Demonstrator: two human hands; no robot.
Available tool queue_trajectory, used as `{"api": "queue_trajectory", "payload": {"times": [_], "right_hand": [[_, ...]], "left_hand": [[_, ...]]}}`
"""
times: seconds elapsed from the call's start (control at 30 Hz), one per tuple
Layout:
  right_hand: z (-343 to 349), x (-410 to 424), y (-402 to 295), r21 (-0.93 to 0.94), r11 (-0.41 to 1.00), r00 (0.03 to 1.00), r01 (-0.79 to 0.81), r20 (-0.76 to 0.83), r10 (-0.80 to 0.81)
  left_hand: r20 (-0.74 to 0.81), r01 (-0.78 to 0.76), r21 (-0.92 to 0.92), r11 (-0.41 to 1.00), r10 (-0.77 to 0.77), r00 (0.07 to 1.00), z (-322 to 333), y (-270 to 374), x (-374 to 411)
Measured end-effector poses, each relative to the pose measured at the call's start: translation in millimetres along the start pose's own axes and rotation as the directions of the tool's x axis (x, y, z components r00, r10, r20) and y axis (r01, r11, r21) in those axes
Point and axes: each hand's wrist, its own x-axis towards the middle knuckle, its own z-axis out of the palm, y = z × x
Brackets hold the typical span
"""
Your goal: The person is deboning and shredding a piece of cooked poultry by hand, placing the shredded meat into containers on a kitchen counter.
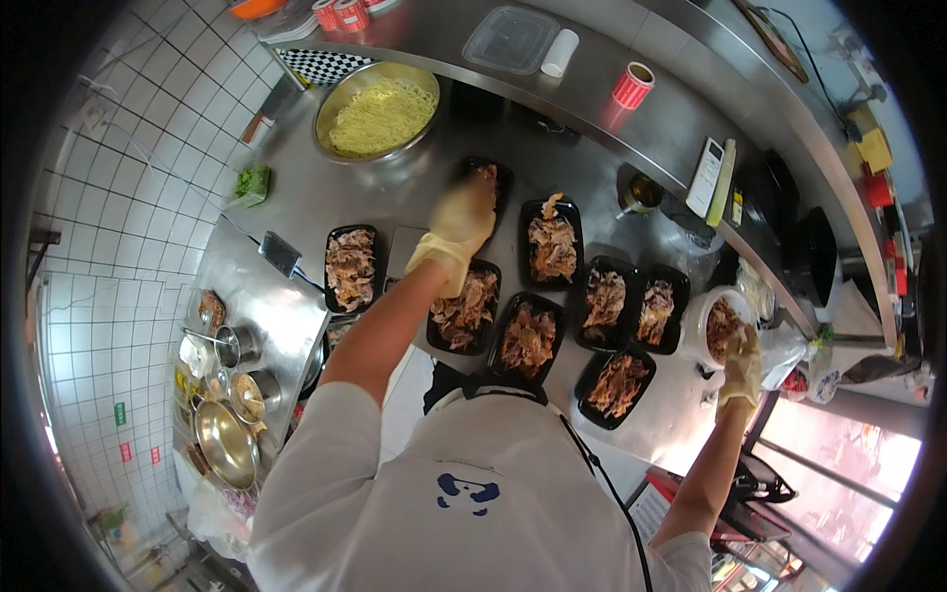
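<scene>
My left hand (457, 222), in a pale yellow glove, is over the near left side of a black plastic tray (497, 194) that holds cooked meat. A blur covers its fingers, so what they grip cannot be made out. At the far right, my right hand (741, 364), gloved the same way, dips into a white tub (694, 325) of shredded meat (721, 329); its fingertips are hidden there. Between the hands, several black trays of meat stand on the steel counter, among them a tray (552, 244) and another tray (527, 337). A further filled tray (351, 268) lies left of my left forearm.
A steel bowl of yellow noodles (385, 118) is at the back left, near a container of greens (251, 183). Above runs a steel shelf (592, 96) with a label roll (634, 85) and a remote control (705, 176). Steel pots and a large bowl (226, 444) are at left.
</scene>
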Motion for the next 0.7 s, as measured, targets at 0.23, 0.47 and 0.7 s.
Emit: {"api": "queue_trajectory", "payload": {"times": [0.23,0.47,0.7], "right_hand": [[-6.2,9.4,38.4,-0.067,0.982,0.984,-0.175,0.015,0.176],[-23.6,-4.2,34.3,0.452,0.806,0.923,-0.383,0.211,0.321],[-35.9,-14.5,-20.0,0.645,0.717,0.959,-0.266,0.105,0.262]], "left_hand": [[0.154,0.294,0.157,0.943,-0.318,0.936,36.1,31.8,43.1],[0.178,0.341,0.041,0.939,-0.343,0.923,28.8,23.9,54.5],[0.386,0.519,-0.67,0.531,-0.348,0.854,10.6,-24.0,40.8]]}}
